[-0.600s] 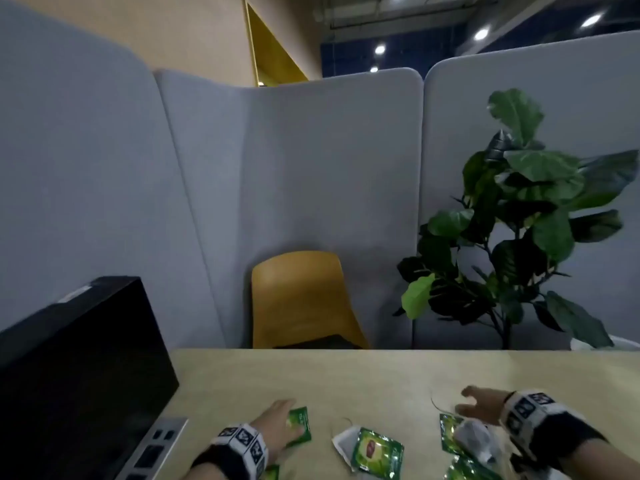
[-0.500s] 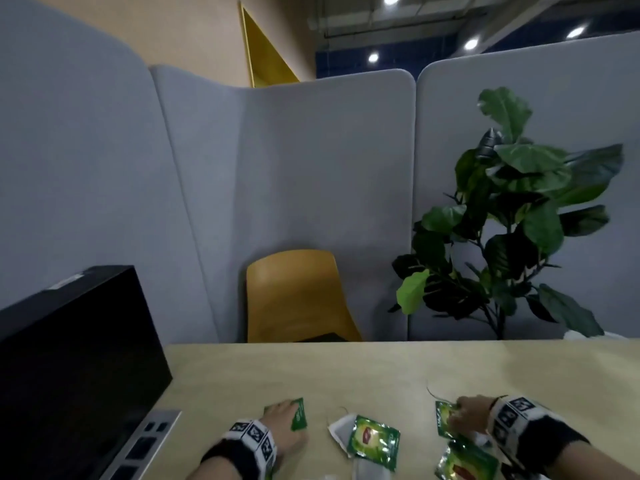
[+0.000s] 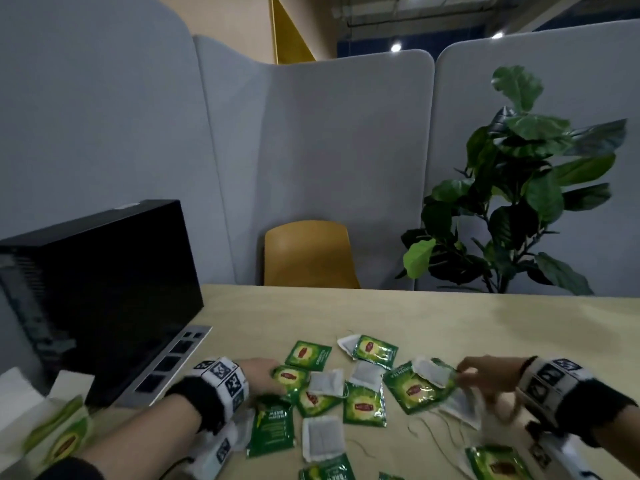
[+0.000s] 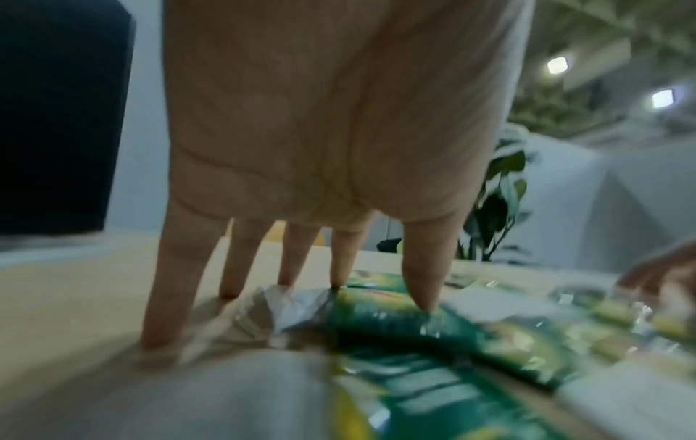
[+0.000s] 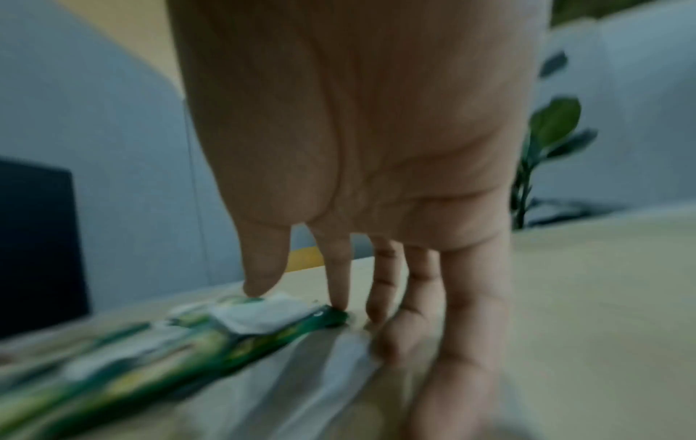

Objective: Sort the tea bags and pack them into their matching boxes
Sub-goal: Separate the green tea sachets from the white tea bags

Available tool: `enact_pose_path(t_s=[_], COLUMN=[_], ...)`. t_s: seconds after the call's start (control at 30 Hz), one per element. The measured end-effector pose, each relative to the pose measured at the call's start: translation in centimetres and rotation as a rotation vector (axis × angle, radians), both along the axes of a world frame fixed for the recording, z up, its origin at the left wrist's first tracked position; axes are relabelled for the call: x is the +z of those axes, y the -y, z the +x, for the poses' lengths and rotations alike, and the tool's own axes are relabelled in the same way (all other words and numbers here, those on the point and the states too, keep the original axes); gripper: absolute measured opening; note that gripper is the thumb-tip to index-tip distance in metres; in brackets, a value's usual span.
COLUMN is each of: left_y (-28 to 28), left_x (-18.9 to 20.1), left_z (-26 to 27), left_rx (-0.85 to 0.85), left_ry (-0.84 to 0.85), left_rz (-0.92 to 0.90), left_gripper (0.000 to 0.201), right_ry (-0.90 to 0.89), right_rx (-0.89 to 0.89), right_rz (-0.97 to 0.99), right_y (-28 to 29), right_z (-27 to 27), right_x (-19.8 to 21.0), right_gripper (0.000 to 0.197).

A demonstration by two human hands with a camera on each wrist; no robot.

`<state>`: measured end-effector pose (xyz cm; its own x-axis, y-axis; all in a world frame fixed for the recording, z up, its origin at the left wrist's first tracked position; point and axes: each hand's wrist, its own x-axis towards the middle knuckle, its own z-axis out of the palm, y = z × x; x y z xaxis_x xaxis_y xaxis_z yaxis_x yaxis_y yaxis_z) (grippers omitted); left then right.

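Several green tea sachets and white tea bags lie scattered on the beige table [image 3: 485,327]. My left hand [image 3: 273,375] [image 4: 339,285] rests with straight, spread fingers at the pile's left side, thumb tip on a green sachet [image 3: 289,377] [image 4: 395,321]. On the right, my right hand [image 3: 460,370] [image 5: 297,299] touches a white tea bag [image 3: 433,372] [image 5: 260,315] lying on another green sachet [image 3: 415,389] [image 5: 241,348] with straight fingertips. An open green tea box [image 3: 59,434] sits at the near left.
An open laptop [image 3: 97,292] with a black screen stands at the left, close to my left forearm. Behind the table are a yellow chair [image 3: 308,254], a leafy plant [image 3: 512,188] and grey partitions. Loose tea-bag strings [image 3: 433,434] trail near the right hand.
The head view has tipped down, so the whole pile and the green box now show. Both hands remain on the pile's two sides, fingertips on sachets.
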<state>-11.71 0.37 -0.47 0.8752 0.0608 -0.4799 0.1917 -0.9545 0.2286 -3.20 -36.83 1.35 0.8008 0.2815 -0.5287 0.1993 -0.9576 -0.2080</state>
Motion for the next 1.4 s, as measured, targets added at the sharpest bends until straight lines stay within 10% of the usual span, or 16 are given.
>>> enact_pose_path(t_s=[0.2,0.4,0.57,0.73,0.87,1.07,1.2,1.4], left_y=[-0.3,-0.3,4.1,2.7,1.4,3.8,3.2,7.3], left_x=[4.1,2.5,0.2,1.0,-0.9,0.4,0.9,-0.6], left_z=[-2.9,-10.1,-9.8,-9.8,-10.6,-10.2,-11.8,-13.2], left_rx=[0.1,-0.197,-0.189,0.108,0.164,0.139,-0.078,-0.2], left_ry=[0.16,-0.35,-0.154,0.237,0.128,0.186,0.102,0.079], left_rz=[-0.057,0.169,0.09,-0.08,0.043,-0.505,-0.113,-0.13], left_gripper=[0.076,0.087,0.089,0.083,0.09,0.082,0.119,0.113], right_ry=[0.019,-0.065,-0.022,-0.27,-0.281,-0.323,-0.499,-0.593], right_rx=[-0.084,0.112,0.183,-0.137,-0.068,-0.127,-0.12,-0.057], right_rz=[0.186,-0.196,0.067,0.456,0.277,0.53,0.523,0.634], right_y=[-1.0,1.5,-5.0,-5.0,-4.3,-7.2,-5.8,-8.5], right_z=[-3.4,-6.8,-8.7,-8.8,-10.2,-11.4,-12.0,-13.4], right_x=[1.5,0.3,-0.5,1.0,-0.3,0.1,0.4,-1.0], right_gripper=[0.041,0.051,0.039,0.039,0.038,0.03,0.03,0.027])
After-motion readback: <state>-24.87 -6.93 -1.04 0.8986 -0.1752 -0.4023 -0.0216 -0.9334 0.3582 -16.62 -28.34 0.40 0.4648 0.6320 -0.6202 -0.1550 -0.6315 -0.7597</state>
